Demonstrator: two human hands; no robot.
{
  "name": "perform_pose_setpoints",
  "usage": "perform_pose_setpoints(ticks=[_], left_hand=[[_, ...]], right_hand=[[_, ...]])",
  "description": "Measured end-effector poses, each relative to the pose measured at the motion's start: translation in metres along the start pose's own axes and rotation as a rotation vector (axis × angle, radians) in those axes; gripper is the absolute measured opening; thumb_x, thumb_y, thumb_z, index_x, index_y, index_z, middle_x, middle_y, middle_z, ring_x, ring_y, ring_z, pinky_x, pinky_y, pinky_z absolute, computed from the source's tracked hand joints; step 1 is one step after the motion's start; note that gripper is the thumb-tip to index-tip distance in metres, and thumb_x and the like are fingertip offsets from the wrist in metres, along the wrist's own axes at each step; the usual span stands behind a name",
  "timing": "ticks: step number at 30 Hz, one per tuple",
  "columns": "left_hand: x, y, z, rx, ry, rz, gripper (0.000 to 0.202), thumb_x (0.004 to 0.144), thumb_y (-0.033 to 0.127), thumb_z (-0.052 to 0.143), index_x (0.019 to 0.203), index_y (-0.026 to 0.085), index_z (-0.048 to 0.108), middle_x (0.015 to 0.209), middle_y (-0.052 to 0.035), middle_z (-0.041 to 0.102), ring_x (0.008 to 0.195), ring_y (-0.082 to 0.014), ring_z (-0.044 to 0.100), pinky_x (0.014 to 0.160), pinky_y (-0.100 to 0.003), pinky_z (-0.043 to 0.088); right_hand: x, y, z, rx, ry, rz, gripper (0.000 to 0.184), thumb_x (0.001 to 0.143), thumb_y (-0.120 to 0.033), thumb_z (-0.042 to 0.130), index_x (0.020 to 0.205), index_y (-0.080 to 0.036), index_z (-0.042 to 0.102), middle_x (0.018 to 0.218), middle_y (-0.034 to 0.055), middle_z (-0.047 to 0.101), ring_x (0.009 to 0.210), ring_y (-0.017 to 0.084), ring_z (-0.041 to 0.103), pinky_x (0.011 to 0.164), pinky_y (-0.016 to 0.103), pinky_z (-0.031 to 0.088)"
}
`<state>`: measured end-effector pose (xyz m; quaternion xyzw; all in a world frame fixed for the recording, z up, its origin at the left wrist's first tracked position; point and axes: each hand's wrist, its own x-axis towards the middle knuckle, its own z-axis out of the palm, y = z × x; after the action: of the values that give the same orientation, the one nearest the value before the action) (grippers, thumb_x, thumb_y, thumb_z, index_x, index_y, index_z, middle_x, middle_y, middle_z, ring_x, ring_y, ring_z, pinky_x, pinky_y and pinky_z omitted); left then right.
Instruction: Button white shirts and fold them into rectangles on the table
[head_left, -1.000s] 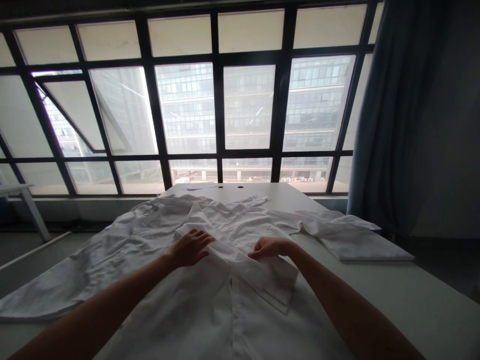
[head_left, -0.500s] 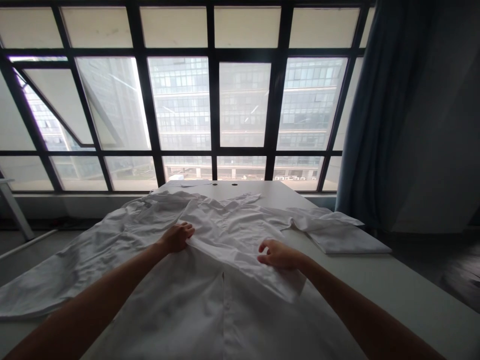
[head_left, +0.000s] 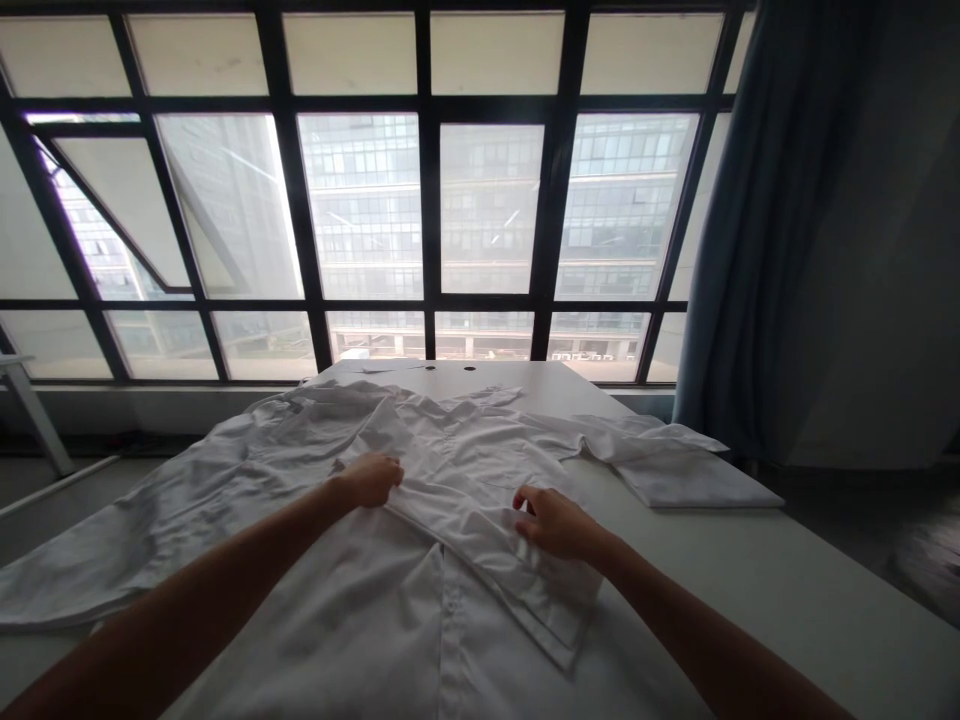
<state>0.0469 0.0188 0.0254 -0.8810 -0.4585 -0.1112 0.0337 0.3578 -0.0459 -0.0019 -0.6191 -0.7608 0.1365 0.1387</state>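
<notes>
A long white buttoned garment, like a lab coat (head_left: pixel 352 620), is spread out in front of me, its button placket running down the middle. One of its sleeves (head_left: pixel 480 545) lies slanted across the front, with the cuff end toward the lower right. My left hand (head_left: pixel 371 480) pinches the sleeve cloth near the middle of the garment. Over the sleeve's right side is my right hand (head_left: pixel 555 520), its thumb and fingers curled but apart. The undersides of both hands are hidden.
The garment lies on a white table (head_left: pixel 750 580). A folded white cloth (head_left: pixel 697 485) is at the right, with the other sleeve reaching over it. Paper sheets (head_left: pixel 382 366) lie at the far edge. Beyond are windows (head_left: pixel 360 200) and a dark curtain (head_left: pixel 757 250).
The sleeve has come down flat across the garment, its cuff end now lower and nearer me. My left hand has shifted slightly right; my right hand has dropped slightly.
</notes>
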Motion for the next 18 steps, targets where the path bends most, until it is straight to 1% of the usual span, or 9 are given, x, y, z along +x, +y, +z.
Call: perform_pose_setpoints(ticks=[2,3,4,6,7,9,12,15,18], left_hand=[[0.000,0.029,0.003,-0.038,-0.089,0.127,0.007,0.076,0.024,0.067,0.081,0.022,0.070,0.083,-0.0012,0.066,0.075,-0.0163,0.061,0.070,-0.024,0.046],[-0.001,0.044,0.005,-0.082,-0.153,0.248,0.013,0.080,0.030,0.067,0.090,0.023,0.071,0.090,-0.0024,0.068,0.079,-0.0172,0.062,0.071,-0.025,0.047],[-0.002,0.058,0.008,-0.124,-0.182,0.343,0.020,0.081,0.036,0.068,0.096,0.024,0.071,0.096,-0.0039,0.068,0.083,-0.0184,0.063,0.073,-0.025,0.047],[-0.004,0.079,0.014,-0.167,-0.184,0.427,0.028,0.081,0.042,0.070,0.101,0.023,0.071,0.100,-0.0060,0.068,0.089,-0.0205,0.064,0.076,-0.026,0.048],[-0.005,0.086,0.017,-0.175,-0.172,0.425,0.027,0.081,0.042,0.071,0.101,0.023,0.071,0.098,-0.0062,0.069,0.090,-0.0208,0.064,0.076,-0.026,0.048],[-0.007,0.094,0.023,-0.194,-0.161,0.389,0.018,0.082,0.035,0.072,0.095,0.023,0.073,0.095,-0.0050,0.070,0.089,-0.0199,0.064,0.077,-0.026,0.048],[-0.009,0.096,0.030,-0.275,-0.163,0.343,0.005,0.081,0.023,0.070,0.084,0.022,0.074,0.091,-0.0025,0.071,0.086,-0.0171,0.065,0.080,-0.024,0.048],[-0.011,0.096,0.033,-0.329,-0.151,0.307,0.009,0.080,0.014,0.068,0.080,0.021,0.074,0.090,-0.0023,0.071,0.085,-0.0157,0.064,0.080,-0.023,0.047],[-0.011,0.096,0.035,-0.347,-0.155,0.279,0.007,0.079,0.017,0.069,0.083,0.020,0.074,0.091,-0.0034,0.071,0.085,-0.0168,0.064,0.079,-0.024,0.047]], right_hand=[[0.003,0.003,0.003,0.045,-0.003,-0.025,0.025,0.079,-0.025,0.063,0.103,-0.018,0.067,0.100,0.0101,0.070,0.086,0.021,0.064,0.070,0.026,0.043],[0.004,0.005,0.004,0.069,-0.004,-0.033,0.024,0.078,-0.023,0.063,0.101,-0.017,0.067,0.098,0.0096,0.070,0.085,0.020,0.064,0.069,0.025,0.043],[0.005,0.007,0.005,0.093,-0.004,-0.035,0.023,0.078,-0.023,0.063,0.100,-0.017,0.067,0.096,0.0091,0.070,0.083,0.019,0.064,0.068,0.025,0.043],[0.007,0.010,0.007,0.139,-0.001,-0.030,0.022,0.078,-0.024,0.064,0.099,-0.017,0.067,0.093,0.0082,0.070,0.078,0.018,0.063,0.067,0.024,0.044],[0.008,0.011,0.008,0.159,0.005,-0.027,0.022,0.078,-0.025,0.064,0.098,-0.016,0.067,0.091,0.0080,0.070,0.076,0.017,0.063,0.067,0.025,0.044],[0.010,0.014,0.010,0.186,0.026,-0.039,0.021,0.079,-0.028,0.063,0.095,-0.015,0.067,0.086,0.0075,0.070,0.073,0.017,0.062,0.066,0.025,0.044],[0.012,0.016,0.013,0.210,0.066,-0.081,0.014,0.077,-0.027,0.063,0.085,-0.016,0.068,0.079,0.0060,0.069,0.071,0.017,0.062,0.064,0.025,0.044],[0.015,0.016,0.015,0.224,0.078,-0.100,0.010,0.075,-0.024,0.064,0.078,-0.016,0.069,0.077,0.0057,0.070,0.071,0.017,0.062,0.064,0.024,0.043],[0.016,0.016,0.015,0.228,0.077,-0.087,0.011,0.074,-0.024,0.065,0.078,-0.015,0.069,0.078,0.0067,0.070,0.071,0.017,0.063,0.064,0.025,0.044]])
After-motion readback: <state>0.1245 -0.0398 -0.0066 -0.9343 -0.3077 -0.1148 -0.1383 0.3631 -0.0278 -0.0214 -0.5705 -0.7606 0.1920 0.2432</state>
